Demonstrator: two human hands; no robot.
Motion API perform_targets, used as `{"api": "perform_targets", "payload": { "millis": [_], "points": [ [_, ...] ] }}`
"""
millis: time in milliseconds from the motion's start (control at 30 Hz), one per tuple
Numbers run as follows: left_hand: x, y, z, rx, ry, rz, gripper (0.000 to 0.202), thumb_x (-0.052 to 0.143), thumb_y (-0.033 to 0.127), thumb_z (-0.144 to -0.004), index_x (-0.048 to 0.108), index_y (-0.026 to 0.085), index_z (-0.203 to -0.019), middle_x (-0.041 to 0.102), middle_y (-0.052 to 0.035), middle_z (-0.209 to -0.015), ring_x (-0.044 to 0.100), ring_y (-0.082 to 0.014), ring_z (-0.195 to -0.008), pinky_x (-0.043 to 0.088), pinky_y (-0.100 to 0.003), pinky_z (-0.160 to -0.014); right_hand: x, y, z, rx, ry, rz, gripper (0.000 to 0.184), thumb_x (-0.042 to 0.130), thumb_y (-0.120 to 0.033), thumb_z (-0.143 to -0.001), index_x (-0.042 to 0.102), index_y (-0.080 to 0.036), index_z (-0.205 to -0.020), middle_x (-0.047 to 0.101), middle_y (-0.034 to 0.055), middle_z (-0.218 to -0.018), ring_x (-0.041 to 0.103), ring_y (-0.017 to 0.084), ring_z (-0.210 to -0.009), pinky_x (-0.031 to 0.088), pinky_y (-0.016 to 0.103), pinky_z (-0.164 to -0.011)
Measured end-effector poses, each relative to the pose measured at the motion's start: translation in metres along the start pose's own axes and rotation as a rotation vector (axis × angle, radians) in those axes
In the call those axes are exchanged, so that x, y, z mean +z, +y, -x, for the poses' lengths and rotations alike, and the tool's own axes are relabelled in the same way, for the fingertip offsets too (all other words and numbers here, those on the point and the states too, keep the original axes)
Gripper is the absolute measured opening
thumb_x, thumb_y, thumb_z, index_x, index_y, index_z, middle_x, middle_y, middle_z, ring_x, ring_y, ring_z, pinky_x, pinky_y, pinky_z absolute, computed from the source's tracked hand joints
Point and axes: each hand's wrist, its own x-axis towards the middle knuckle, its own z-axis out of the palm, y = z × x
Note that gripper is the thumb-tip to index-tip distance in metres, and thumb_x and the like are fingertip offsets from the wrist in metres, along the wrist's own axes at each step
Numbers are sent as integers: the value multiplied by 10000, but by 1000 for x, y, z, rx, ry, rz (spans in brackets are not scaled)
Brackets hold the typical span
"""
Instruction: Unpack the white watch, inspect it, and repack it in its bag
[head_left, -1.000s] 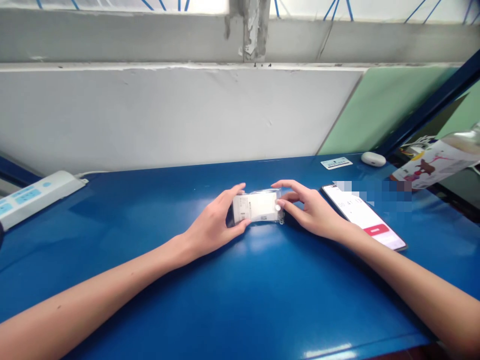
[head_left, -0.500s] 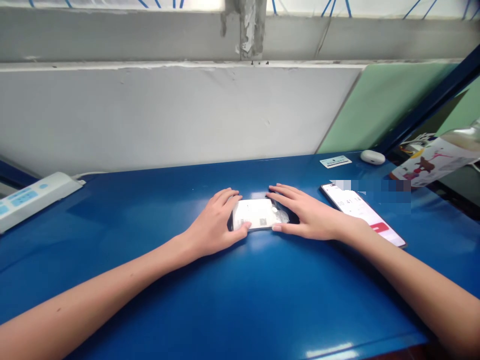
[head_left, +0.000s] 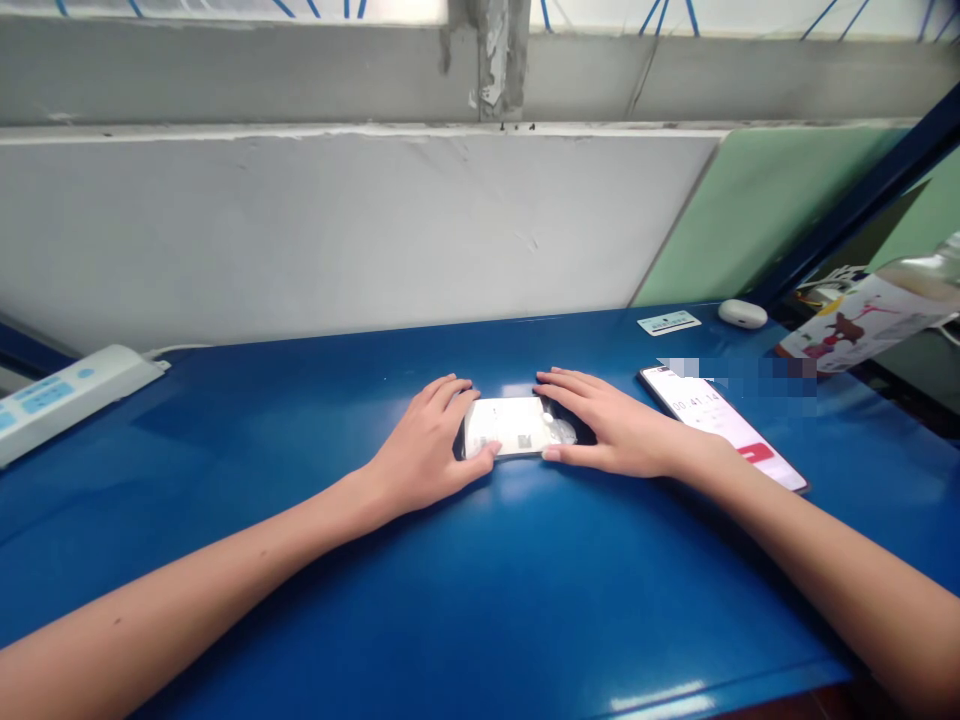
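Observation:
A flat white packet (head_left: pixel 506 428) in clear plastic, with a small dark square code printed on it, lies on the blue table (head_left: pixel 480 600). My left hand (head_left: pixel 435 435) holds its left end, the thumb over the near edge and the fingers at the far edge. At the other end, my right hand (head_left: pixel 600 420) spans the packet's crinkled clear plastic, thumb at the near side and fingertips at the far side. Both palms stay low, close to the tabletop. The packet's two ends are partly hidden by the hands.
A phone (head_left: pixel 739 435) showing a timer lies by my right forearm. Behind it are a small card (head_left: pixel 669 323) and a white earbud case (head_left: pixel 742 314). A labelled bottle (head_left: pixel 870 315) leans at the right. A power strip (head_left: pixel 71 395) sits at the left edge.
Both hands keep their places around the packet. The whole view has shifted very slightly; nothing else visibly differs.

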Motion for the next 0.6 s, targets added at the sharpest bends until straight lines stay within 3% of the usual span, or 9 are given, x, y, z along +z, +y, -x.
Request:
{"api": "perform_targets", "payload": {
  "millis": [233,600],
  "points": [
    [-3,1,2,38,-58,31,588,517,439,-914,486,114,-1403,424,-226,-1512,308,-411,-1451,330,-593,-1146,3,2,2,-17,43,-4,807,572,-651,-870,448,-146,-1488,406,203,-1557,346,386,-1451,353,589,-1145],
    [0,-2,4,104,-76,-11,741,546,530,-912,381,103,-1494,321,-248,-1574,240,-422,-1479,294,-595,-1158,7,-13,-2,-18,86,-57,679,538,-552,-928,489,-126,-1454,484,202,-1504,391,368,-1429,369,577,-1134]
  ]
}}
